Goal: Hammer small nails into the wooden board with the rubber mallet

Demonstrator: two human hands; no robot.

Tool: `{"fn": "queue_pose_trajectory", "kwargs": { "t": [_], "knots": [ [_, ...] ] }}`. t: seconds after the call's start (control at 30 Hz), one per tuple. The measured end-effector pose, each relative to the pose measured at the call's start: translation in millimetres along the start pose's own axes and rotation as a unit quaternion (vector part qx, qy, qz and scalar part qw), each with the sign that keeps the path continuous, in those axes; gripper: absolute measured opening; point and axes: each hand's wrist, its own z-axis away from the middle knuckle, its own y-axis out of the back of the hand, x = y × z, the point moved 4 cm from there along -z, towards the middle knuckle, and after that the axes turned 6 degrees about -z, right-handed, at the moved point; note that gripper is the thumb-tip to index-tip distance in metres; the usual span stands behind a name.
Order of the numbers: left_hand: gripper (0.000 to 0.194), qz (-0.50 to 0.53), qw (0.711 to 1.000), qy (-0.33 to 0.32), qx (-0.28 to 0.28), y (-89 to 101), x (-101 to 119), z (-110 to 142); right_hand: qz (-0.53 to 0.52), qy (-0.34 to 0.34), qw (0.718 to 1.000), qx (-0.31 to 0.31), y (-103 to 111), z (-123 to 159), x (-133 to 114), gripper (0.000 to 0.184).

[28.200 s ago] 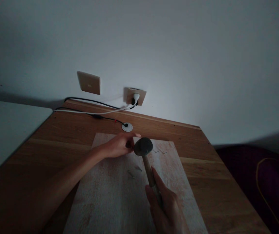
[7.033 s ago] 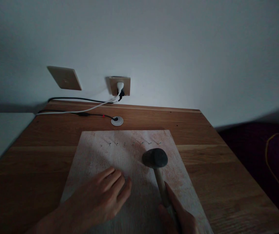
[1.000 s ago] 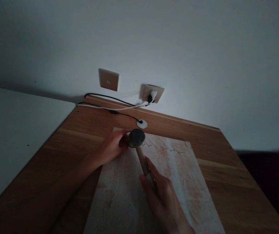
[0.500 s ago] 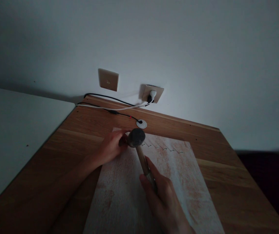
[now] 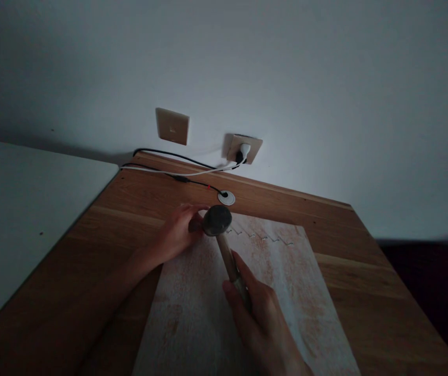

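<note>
My right hand [image 5: 261, 318] is wrapped round the handle of a hammer [image 5: 218, 220], whose dark, rounded head hangs over the far left part of a whitewashed wooden board [image 5: 200, 303]. Beside the head, my left hand [image 5: 179, 230] rests at the board's far left corner with its fingers curled. The hammer head covers its fingertips, so what they pinch, if anything, is hidden. Several small nails [image 5: 264, 238] stand in a row along the board's far edge, to the right of the hammer head, casting thin shadows.
The board lies on a wooden desk [image 5: 349, 282] against a white wall. Black and white cables [image 5: 169, 173] run along the back to a wall socket [image 5: 243, 150]. A cable hole [image 5: 226, 197] sits just behind the board. A white surface [image 5: 31, 209] borders the left side.
The hammer and both hands keep almost the same pose. The whole view has shifted very slightly.
</note>
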Motion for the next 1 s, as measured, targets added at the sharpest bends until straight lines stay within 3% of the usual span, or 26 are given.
{"fn": "queue_pose_trajectory", "kwargs": {
  "t": [0.67, 0.87, 1.0],
  "knots": [
    [0.057, 0.01, 1.0, -0.001, -0.017, 1.6, -2, -1, -0.01, -0.027, 0.999, -0.014, 1, -1, 0, 0.064],
    [0.059, 0.017, 0.999, -0.006, -0.033, 2.0, 1, -1, -0.046, -0.07, 0.994, 0.063, 2, 9, -5, 0.063],
    [0.053, -0.004, 0.999, -0.02, -0.033, 3.2, 5, -2, -0.107, -0.128, 0.975, 0.147, 2, 31, 4, 0.068]
  ]
}}
